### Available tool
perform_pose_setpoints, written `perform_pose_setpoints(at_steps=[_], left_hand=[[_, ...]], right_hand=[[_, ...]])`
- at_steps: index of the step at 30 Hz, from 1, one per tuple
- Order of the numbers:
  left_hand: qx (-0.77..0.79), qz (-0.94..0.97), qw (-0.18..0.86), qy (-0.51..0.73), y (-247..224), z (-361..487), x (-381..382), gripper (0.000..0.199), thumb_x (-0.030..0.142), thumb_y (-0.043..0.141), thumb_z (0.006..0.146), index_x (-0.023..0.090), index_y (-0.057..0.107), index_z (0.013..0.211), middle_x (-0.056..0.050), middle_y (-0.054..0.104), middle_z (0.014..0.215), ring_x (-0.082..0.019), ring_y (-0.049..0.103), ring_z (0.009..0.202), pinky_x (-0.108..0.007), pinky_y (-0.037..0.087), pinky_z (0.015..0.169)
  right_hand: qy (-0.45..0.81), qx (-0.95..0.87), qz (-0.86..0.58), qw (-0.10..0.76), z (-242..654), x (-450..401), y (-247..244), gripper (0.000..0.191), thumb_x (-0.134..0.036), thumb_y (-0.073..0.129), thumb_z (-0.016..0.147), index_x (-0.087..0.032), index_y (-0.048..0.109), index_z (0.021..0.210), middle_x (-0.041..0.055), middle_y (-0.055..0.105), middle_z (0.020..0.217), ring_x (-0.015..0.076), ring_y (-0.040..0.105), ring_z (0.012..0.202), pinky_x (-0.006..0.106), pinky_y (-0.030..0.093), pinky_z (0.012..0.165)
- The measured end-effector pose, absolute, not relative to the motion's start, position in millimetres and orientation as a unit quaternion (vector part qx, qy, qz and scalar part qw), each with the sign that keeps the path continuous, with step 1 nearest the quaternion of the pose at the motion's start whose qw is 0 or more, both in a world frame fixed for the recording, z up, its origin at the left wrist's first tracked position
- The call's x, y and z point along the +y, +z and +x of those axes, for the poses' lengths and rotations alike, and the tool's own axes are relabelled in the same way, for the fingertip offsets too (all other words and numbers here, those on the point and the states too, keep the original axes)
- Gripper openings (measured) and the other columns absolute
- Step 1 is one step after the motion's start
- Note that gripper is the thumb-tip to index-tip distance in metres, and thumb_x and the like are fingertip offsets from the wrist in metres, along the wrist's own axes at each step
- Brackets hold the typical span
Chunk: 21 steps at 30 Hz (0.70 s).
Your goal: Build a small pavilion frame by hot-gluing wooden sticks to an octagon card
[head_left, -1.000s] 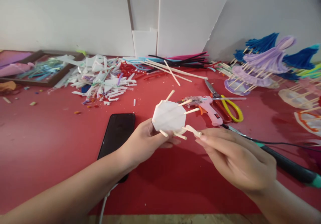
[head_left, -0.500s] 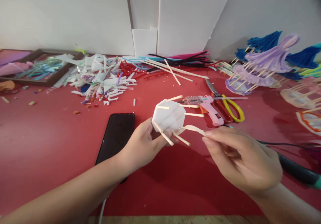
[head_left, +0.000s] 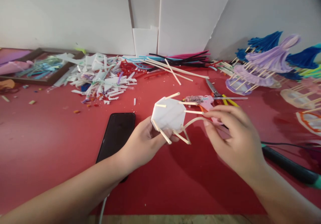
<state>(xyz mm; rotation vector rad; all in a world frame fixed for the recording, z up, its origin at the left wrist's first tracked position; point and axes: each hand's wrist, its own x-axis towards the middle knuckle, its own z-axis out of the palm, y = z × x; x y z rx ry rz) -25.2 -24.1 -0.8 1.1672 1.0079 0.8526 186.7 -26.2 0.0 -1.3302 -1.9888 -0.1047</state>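
Note:
My left hand (head_left: 144,143) is closed on the edge of a white eight-sided foam board piece (head_left: 169,115), tilted up above the table. Several pale wooden sticks (head_left: 193,112) stand out from around its rim. A cream pipe cleaner (head_left: 192,120) runs from the lower right of the board, near the lower sticks, in a curve up to my right hand (head_left: 230,140). The thumb and fingers of that hand pinch it close to the tip of a right-hand stick. Behind these fingers lies a pink glue gun (head_left: 207,100), partly hidden.
A black phone (head_left: 116,135) lies left of my left hand. White scraps (head_left: 102,77) and loose pipe cleaners (head_left: 180,62) are at the back. Scissors (head_left: 213,88) and a black-handled tool (head_left: 288,165) lie to the right, near finished stick-and-pipe-cleaner models (head_left: 272,57).
My right hand has moved up and slightly left with the pipe cleaner, which now bends around a lower stick and arcs higher. The hand now covers much of the glue gun. My left hand has barely moved.

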Motion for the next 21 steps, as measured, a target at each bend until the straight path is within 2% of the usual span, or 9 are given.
perform_pose_setpoints(at_steps=[3,6,9,12,17,21], left_hand=[[0.457,0.464,0.661,0.372,2,-25,-24,0.014,0.025,0.062,0.081,0.014,0.061,0.090,-0.002,0.067,0.078,-0.013,0.065,0.073,-0.027,0.054,0.071],[0.478,0.433,0.668,0.370,2,-25,-24,0.014,0.025,0.062,0.081,0.015,0.063,0.092,-0.004,0.070,0.088,-0.013,0.066,0.077,-0.027,0.054,0.075],[0.487,0.409,0.684,0.357,0,-25,-23,0.020,0.024,0.061,0.082,0.015,0.063,0.099,-0.007,0.071,0.098,-0.013,0.067,0.079,-0.026,0.054,0.076],[0.483,0.386,0.700,0.358,-2,-26,-22,0.022,0.023,0.061,0.081,0.013,0.063,0.101,-0.009,0.071,0.099,-0.014,0.068,0.080,-0.025,0.054,0.075],[0.473,0.379,0.708,0.363,-2,-26,-22,0.020,0.024,0.061,0.082,0.012,0.063,0.098,-0.010,0.071,0.098,-0.014,0.069,0.082,-0.024,0.054,0.075],[0.484,0.406,0.682,0.368,0,-26,-23,0.019,0.025,0.061,0.082,0.012,0.062,0.096,-0.009,0.071,0.097,-0.014,0.068,0.079,-0.023,0.053,0.071]], right_hand=[[-0.088,-0.810,-0.445,0.371,185,-29,2,0.015,-0.016,0.064,0.076,-0.018,0.057,0.088,0.0098,0.059,0.091,0.0250,0.058,0.089,0.042,0.049,0.078],[-0.113,-0.825,-0.395,0.388,182,-36,3,0.026,-0.013,0.069,0.072,-0.017,0.054,0.092,0.0105,0.057,0.096,0.0242,0.056,0.091,0.041,0.047,0.081],[-0.105,-0.859,-0.336,0.373,181,-39,3,0.026,-0.023,0.072,0.072,-0.018,0.053,0.089,0.0083,0.057,0.094,0.0231,0.056,0.090,0.039,0.046,0.081],[-0.071,-0.892,-0.320,0.310,183,-38,1,0.028,-0.034,0.071,0.075,-0.018,0.054,0.091,0.0072,0.061,0.091,0.0237,0.056,0.090,0.039,0.044,0.077],[-0.034,-0.899,-0.340,0.275,183,-35,-8,0.016,-0.010,0.063,0.079,-0.019,0.055,0.089,0.0019,0.065,0.081,0.0189,0.058,0.083,0.036,0.042,0.077],[0.009,-0.883,-0.354,0.306,182,-36,-10,0.016,-0.004,0.060,0.078,-0.018,0.058,0.086,0.0015,0.065,0.076,0.0161,0.060,0.078,0.034,0.047,0.077]])
